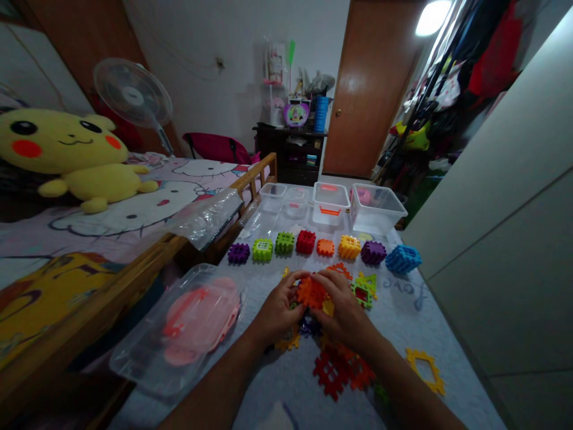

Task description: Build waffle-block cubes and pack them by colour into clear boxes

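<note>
Between my two hands, above the middle of the table, is an orange interlocking plastic piece (pixel 312 292). My left hand (pixel 283 304) grips its left side with thumb and fingers. On the opposite side, my right hand (pixel 342 301) curls its fingers over the top and right edge. Beneath the hands lies a loose pile of such pieces, partly hidden: a red piece (pixel 332 371) close to my right forearm, a yellow piece (pixel 290 340) under my left hand, and green pieces (pixel 364 289) to the right. A yellow square frame piece (pixel 425 370) lies apart at the right.
A row of stacked, colour-sorted pieces crosses the table, from a purple stack (pixel 239 254) to a blue stack (pixel 403 259). Behind stand clear boxes (pixel 378 206). Clear and pink lids (pixel 147 352) lie at left, beside a wooden bed rail (pixel 147 263). A cabinet (pixel 505 239) borders the right.
</note>
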`<move>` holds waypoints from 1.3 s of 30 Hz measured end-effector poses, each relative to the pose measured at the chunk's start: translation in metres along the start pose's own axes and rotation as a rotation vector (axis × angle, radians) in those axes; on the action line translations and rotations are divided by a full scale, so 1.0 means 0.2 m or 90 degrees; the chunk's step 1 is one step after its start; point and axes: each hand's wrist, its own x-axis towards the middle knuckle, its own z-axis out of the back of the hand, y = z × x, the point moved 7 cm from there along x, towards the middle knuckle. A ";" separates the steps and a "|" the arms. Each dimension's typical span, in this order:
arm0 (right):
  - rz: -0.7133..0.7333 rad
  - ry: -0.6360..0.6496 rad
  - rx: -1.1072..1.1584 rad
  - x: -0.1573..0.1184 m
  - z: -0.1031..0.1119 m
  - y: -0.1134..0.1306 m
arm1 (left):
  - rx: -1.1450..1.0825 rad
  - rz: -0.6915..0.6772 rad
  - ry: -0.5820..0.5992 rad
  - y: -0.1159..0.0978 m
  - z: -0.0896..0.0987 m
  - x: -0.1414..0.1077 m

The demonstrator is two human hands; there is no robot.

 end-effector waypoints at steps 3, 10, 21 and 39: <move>0.002 0.020 -0.004 0.00 -0.04 -0.01 | -0.028 0.015 0.011 0.01 0.00 -0.01; -0.011 0.009 -0.022 0.01 -0.05 -0.03 | -0.081 0.041 -0.025 0.00 0.02 -0.02; -0.023 -0.023 -0.068 0.00 -0.08 -0.03 | -0.122 0.063 -0.071 0.01 0.01 -0.01; -0.074 0.056 -0.217 0.15 -0.04 0.00 | -0.137 0.053 -0.144 0.02 0.09 0.01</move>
